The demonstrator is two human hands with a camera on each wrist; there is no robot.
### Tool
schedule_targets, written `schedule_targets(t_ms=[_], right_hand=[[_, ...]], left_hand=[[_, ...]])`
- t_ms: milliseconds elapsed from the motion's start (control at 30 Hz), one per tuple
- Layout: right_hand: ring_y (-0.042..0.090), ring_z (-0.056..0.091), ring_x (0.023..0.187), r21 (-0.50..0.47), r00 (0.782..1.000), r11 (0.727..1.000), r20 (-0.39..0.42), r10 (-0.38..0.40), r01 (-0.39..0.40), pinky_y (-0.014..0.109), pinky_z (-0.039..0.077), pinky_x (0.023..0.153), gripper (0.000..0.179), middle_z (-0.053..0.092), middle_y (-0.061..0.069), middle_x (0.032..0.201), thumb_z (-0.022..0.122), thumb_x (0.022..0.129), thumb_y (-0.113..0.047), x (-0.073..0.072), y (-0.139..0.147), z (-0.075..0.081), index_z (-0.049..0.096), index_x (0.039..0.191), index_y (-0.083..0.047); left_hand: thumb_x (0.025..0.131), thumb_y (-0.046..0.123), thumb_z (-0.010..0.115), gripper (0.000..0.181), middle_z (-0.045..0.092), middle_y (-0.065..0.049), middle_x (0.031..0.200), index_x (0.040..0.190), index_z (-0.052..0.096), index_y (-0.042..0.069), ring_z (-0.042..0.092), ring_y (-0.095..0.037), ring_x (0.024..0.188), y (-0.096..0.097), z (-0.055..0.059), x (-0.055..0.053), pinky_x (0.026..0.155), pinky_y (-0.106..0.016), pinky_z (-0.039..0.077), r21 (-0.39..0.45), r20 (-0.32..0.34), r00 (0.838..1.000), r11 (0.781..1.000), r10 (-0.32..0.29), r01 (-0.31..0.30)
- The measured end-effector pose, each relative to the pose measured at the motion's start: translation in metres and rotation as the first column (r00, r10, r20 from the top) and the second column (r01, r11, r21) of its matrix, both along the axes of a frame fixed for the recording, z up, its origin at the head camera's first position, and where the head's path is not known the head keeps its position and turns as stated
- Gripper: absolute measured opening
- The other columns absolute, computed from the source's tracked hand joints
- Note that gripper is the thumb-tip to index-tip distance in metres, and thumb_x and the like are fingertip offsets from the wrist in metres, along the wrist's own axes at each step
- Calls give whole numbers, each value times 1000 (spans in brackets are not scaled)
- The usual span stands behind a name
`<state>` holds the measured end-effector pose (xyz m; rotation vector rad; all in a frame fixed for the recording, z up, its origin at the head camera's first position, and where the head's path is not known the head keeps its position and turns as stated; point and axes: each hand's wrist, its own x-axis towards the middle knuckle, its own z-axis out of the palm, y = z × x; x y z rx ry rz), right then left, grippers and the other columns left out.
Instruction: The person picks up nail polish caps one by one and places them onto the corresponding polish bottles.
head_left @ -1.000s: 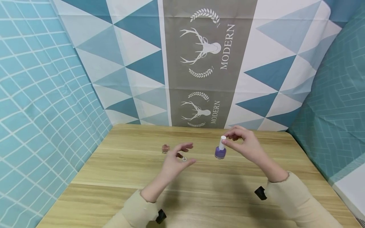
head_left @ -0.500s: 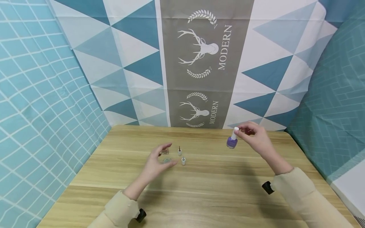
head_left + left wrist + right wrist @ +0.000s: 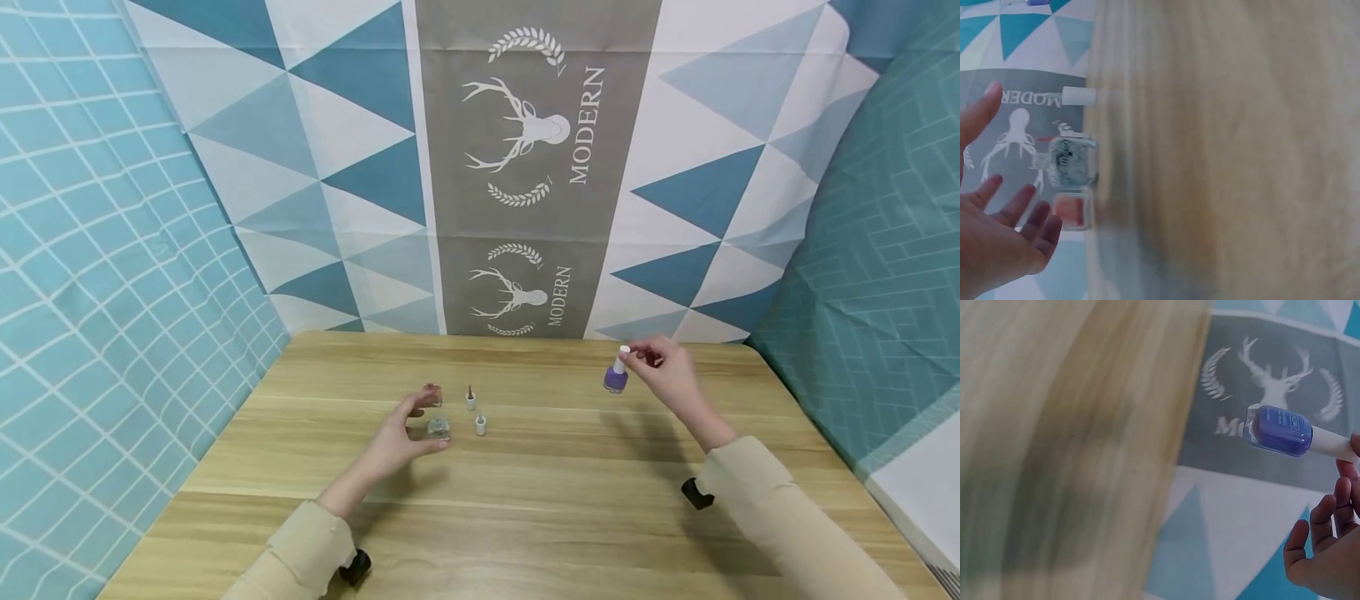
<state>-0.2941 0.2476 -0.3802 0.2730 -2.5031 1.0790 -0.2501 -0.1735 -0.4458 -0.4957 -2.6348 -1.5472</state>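
My right hand point(image 3: 666, 375) pinches the white cap of a purple nail polish bottle point(image 3: 616, 381). The bottle hangs tilted above the table's far right part, and its label shows in the right wrist view. On the left, my left hand point(image 3: 392, 440) is spread around a clear nail polish bottle point(image 3: 439, 429) without gripping it. That bottle is uncapped in the left wrist view point(image 3: 1072, 162). A pink bottle point(image 3: 1071, 211) stands just beside it, partly behind my fingers in the head view. Two white brush caps point(image 3: 471, 401) stand to the right of the bottles, brushes pointing up.
The wooden table point(image 3: 525, 500) ends at a patterned cloth backdrop point(image 3: 540, 167). Blue tiled cloth point(image 3: 112, 250) hangs at the left and teal cloth point(image 3: 885, 250) at the right. A white object point(image 3: 922, 492) lies beyond the right edge.
My left hand has moved left and drawn down around the clear bottle, uncovering the two caps. My right hand has carried the purple bottle to the right.
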Motion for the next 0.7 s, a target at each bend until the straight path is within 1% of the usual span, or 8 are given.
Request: schedule_targets(t_ms=[67,167,267,333,500,633,700], right_hand=[[19,44,73,2,1000,1000,6,-18,18,23,38,57,33,54,8,85,65,89,-33,-5,2,-7,68,100,-2],[19,45,74,-2,1000,1000,7,-29,29,23,40,58,31,56,9,87,66,89,-30,-12,4,-17,68,99,-1],[19,46,75,-6,999,999,11,-37,37,23,40,59,29,57,11,88,66,89,-27,-17,6,-25,68,100,0],[20,46,76,-10,998,999,29,-48,48,23,40,61,29,58,11,89,66,89,-27,-20,8,-30,68,100,0],[21,47,81,-28,994,997,85,-67,69,24,41,65,33,59,13,93,63,91,-30,-25,12,-42,66,103,1],[20,48,81,-39,994,997,88,-67,70,22,41,65,33,60,15,93,62,92,-27,-28,15,-49,65,105,3],[20,48,81,-48,994,996,90,-67,72,21,41,64,32,60,15,94,62,92,-26,-30,16,-52,65,106,3]], left_hand=[[73,11,81,80,47,-21,136,141,38,7,45,-41,121,-1,-3,-1,98,-54,39,6,41,999,1000,4,-4],[72,13,81,80,49,-23,133,140,39,7,48,-40,118,-1,-7,0,98,-53,39,-7,104,994,999,44,-44],[72,16,82,81,51,-21,132,140,40,6,48,-38,119,-2,-10,0,101,-53,37,-11,175,980,996,91,-91],[72,17,82,81,51,-19,133,140,39,7,47,-37,120,-2,-11,0,102,-53,36,11,226,968,993,110,-115],[73,14,80,77,54,-18,129,139,41,4,47,-35,117,-1,-12,-2,101,-52,36,52,282,951,988,125,-146],[73,10,79,71,56,-16,125,135,46,3,49,-32,114,-1,-12,-3,99,-50,38,56,310,940,985,141,-166],[73,9,78,68,57,-16,124,133,48,1,50,-31,111,-1,-12,-4,96,-48,40,51,315,937,983,150,-174]])
